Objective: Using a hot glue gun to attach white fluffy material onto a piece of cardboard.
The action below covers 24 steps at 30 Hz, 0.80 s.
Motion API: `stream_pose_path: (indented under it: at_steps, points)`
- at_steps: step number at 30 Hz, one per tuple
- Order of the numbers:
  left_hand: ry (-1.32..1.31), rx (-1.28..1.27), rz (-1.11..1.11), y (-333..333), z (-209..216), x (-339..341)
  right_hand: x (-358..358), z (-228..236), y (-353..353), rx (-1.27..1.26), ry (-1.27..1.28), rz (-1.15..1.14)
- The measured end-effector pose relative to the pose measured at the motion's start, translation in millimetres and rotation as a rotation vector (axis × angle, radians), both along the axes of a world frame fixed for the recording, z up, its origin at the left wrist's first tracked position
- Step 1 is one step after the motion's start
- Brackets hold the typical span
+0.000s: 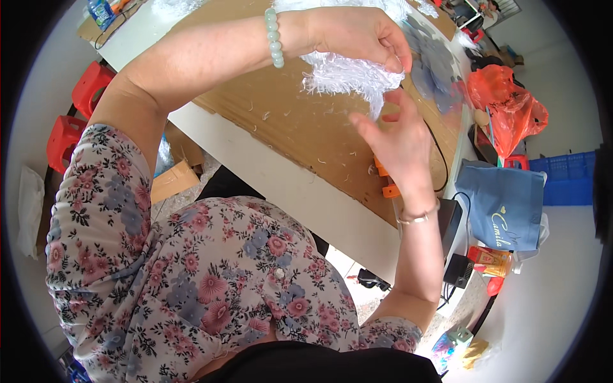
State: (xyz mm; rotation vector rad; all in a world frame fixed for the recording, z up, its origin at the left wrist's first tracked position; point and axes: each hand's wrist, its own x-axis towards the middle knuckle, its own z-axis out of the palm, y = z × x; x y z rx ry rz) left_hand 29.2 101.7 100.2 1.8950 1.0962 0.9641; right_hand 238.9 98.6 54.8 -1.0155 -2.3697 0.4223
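Note:
A shaggy bundle of white threads [348, 76] hangs above a brown cardboard sheet, with a loose strand trailing from its lower side. My left hand [364, 37] reaches across from above, its thumb and fingertips pinched on the right end of the bundle. Just below that end is my right hand [408, 143], thumb and fingers spread apart. The right index fingertip comes close to the bundle; whether it touches is hard to see. Beneath the right wrist lies a tool with orange parts [389, 190], partly hidden by the forearm.
The cardboard sheet [274, 108], dotted with thread scraps, covers much of the white table [255, 156]. Greyish flat pieces [434, 70] lie at its far right. A black cable [440, 150] runs along the right side, near a blue tote bag [501, 204] and a red plastic bag [504, 105].

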Motion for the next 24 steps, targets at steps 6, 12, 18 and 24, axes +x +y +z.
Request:
stream_pose_path:
  at_steps: [6,12,18,24]
  points:
    - [0.329,0.348,0.250,-9.7,-6.8,-29.6,-11.5,-13.9,42.6,0.204,-0.048,0.024]
    - [0.960,1.070,-0.210,-66.5,-63.4,-24.8,2.5,-14.2,30.7,0.704,-0.336,0.507]
    - [0.659,0.743,-0.117,-107.4,-75.5,-31.4,18.2,13.9,9.9,0.384,-0.414,0.513]
    - [0.494,0.555,0.157,-89.9,-76.1,-30.0,0.8,-1.1,11.6,0.329,-0.345,0.519]
